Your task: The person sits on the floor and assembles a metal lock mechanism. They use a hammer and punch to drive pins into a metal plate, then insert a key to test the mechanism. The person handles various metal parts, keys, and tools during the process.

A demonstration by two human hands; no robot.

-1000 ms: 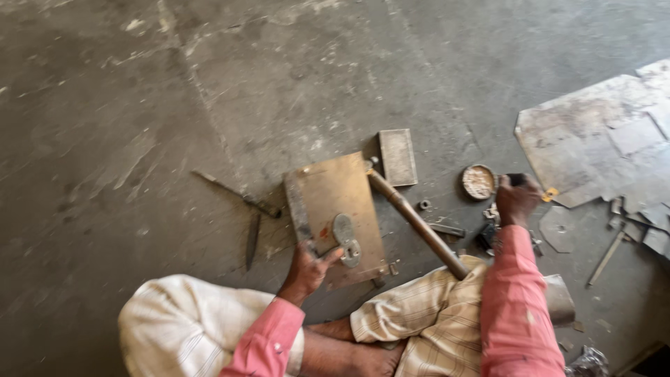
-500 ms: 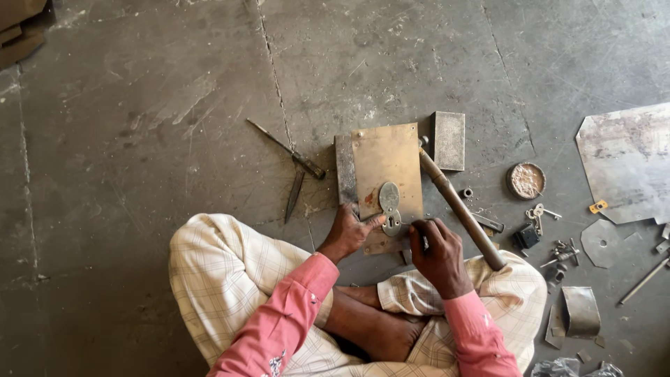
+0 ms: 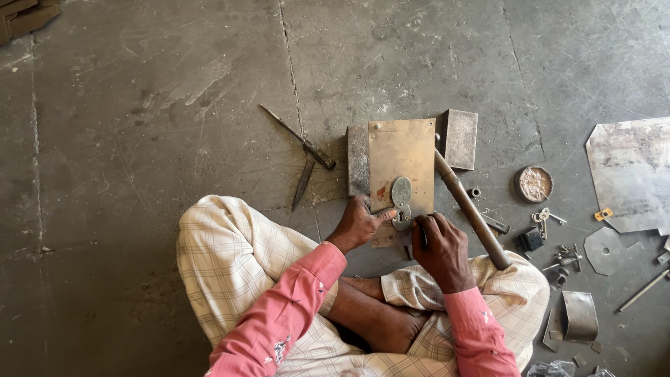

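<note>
While bent inward, left hand (image 3: 357,225) steadying oval plate (image 3: 401,193), right hand (image 3: 441,248) grip around slim tool (image 3: 423,236).

Two hands are in view, the left hand (image 3: 357,225) and the right hand (image 3: 441,250), both on one brass-coloured plate (image 3: 401,157). One oval keyhole cover (image 3: 401,197) lies on that plate. Two grey steel blocks flank it, one on the left (image 3: 358,159) and one at the upper right (image 3: 460,138). One long metal rod (image 3: 469,213) runs beside the plate. Two slim dark tools (image 3: 300,150) lie crossed on the floor. One round tin (image 3: 534,184) sits further right, beside one large steel sheet (image 3: 631,174) and one small disc (image 3: 604,250). The keys (image 3: 544,218) look like two, though they are too small to count surely.
</note>
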